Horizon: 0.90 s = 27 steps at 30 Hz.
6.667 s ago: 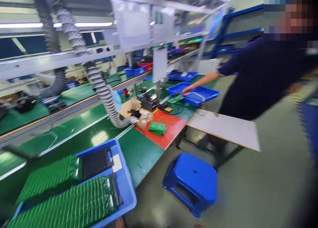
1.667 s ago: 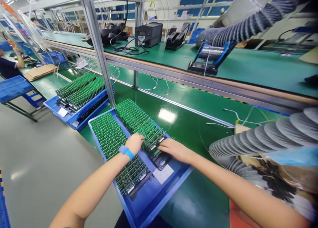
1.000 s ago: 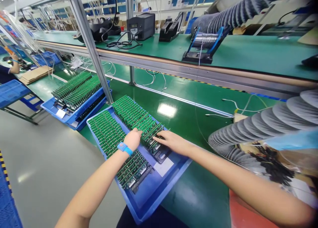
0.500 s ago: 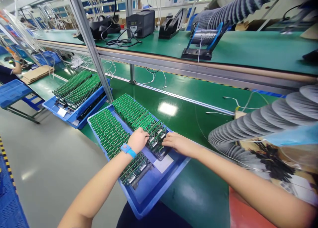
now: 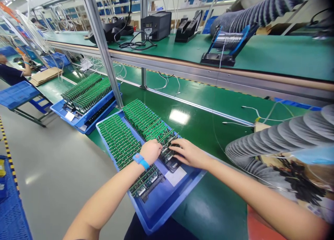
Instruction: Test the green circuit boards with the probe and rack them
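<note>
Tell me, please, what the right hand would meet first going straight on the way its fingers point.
The right hand would probably meet the green circuit boards beside it first; it may be touching them, but depth is unclear.

Bright blue wristband [image 5: 141, 161] on left wrist [image 5: 136, 168], narrow strap, blocky clasp [image 5: 137, 157] with small dull reddish patch. Both forearms [image 5: 112, 191] bare. Dark navy clothing [image 5: 167, 230] over lower body.

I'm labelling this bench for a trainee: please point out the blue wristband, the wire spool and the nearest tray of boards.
Blue wristband [image 5: 141, 161], head view: on its strap.
Wire spool [image 5: 231, 41], head view: on the wound wire.
Nearest tray [image 5: 176, 202], head view: on its near-end rim.
</note>
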Motion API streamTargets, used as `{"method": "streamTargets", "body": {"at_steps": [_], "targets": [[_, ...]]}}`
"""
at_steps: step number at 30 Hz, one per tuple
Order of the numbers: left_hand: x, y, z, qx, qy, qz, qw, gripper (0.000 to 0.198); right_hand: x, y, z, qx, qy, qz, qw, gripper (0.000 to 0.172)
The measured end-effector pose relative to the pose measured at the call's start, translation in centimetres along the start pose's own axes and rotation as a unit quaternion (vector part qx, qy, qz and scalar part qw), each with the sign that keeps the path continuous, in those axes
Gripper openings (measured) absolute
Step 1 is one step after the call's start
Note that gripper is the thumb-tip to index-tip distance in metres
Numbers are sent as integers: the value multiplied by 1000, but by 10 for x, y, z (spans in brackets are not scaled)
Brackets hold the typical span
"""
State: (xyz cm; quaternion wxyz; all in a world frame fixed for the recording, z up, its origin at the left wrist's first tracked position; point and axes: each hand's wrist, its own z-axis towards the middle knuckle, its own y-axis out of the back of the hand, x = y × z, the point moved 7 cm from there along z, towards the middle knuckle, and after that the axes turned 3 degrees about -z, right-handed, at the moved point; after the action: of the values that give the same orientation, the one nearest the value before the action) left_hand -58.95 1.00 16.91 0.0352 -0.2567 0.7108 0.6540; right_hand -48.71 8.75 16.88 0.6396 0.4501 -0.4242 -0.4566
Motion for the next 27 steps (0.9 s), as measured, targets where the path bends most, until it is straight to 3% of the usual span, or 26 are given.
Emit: {"method": "streamTargets", "body": {"at_steps": [3, 11, 17, 27], "targets": [[1, 2, -3, 5, 23, 19, 1000, 15, 2, -1, 3, -16, 16, -1, 1000, 37], [-7, -11, -3, 29, 95, 54, 994, 20, 10, -6, -14, -69, -9, -21, 997, 22], [-5, -10, -4, 29, 98, 37, 994, 21, 12, -12, -29, -99, -21, -31, 994, 21], [-4, -8, -8, 9, 122, -8, 992, 21, 9, -10, -28, -103, -31, -18, 994, 21]]}}
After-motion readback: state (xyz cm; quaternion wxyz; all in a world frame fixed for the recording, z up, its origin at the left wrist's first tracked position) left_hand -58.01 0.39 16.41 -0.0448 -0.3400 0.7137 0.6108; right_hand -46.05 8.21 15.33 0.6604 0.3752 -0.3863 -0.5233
